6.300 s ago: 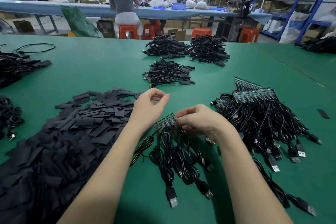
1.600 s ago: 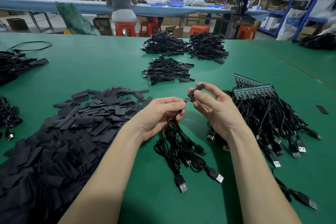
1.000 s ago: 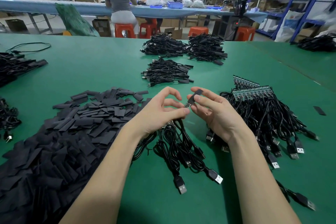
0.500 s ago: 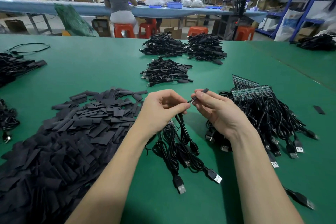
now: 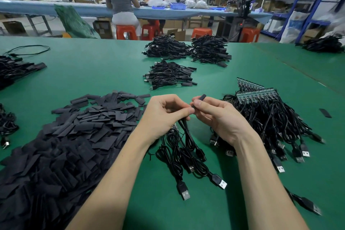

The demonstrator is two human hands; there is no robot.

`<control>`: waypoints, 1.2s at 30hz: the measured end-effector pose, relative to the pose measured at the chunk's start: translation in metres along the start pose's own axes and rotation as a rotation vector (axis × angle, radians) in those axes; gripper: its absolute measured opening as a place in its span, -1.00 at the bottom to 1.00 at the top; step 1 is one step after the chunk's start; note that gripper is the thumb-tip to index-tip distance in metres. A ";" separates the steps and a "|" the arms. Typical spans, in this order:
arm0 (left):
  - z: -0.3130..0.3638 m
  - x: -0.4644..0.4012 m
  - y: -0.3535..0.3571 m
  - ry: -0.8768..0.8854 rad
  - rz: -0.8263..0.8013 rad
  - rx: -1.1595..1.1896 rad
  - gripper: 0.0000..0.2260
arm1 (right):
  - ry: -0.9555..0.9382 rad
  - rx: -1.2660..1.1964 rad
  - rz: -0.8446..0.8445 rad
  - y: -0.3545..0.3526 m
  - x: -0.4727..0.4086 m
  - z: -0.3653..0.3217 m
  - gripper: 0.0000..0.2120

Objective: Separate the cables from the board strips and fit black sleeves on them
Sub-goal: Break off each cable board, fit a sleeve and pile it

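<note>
The right hand pinches the black sleeve, which points up toward one o'clock, and the left hand at its nine o'clock pinches the cable end touching the sleeve's low mouth.

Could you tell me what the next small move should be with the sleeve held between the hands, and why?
Probably push the black sleeve a little further down the cable. The right hand pinches the sleeve, whose far end sticks up past the fingertips, while the left hand grips the cable right against it. The board end is hidden, so whether the sleeve is fully seated cannot be told.
</note>
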State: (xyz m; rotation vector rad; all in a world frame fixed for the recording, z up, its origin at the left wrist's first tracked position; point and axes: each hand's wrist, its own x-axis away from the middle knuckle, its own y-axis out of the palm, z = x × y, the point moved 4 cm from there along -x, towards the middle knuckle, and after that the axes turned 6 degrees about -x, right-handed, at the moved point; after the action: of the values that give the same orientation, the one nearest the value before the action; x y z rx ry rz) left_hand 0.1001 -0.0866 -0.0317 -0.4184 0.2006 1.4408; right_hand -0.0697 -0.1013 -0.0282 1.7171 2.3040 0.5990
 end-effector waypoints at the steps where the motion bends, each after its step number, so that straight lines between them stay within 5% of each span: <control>1: -0.001 0.000 0.000 -0.003 0.011 -0.003 -0.92 | -0.005 0.013 0.002 0.001 0.000 0.000 -0.68; 11: -0.003 -0.002 0.004 -0.063 0.113 0.064 -0.87 | -0.340 0.073 0.133 0.007 -0.002 -0.006 -0.73; 36: 0.001 -0.004 0.014 -0.093 0.184 0.033 -0.87 | -0.321 -0.025 0.221 0.009 -0.009 0.006 -0.72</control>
State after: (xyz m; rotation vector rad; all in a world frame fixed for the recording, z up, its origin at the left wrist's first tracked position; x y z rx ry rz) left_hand 0.0858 -0.0891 -0.0309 -0.3113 0.1915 1.6318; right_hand -0.0573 -0.1063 -0.0300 1.9111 1.8984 0.3539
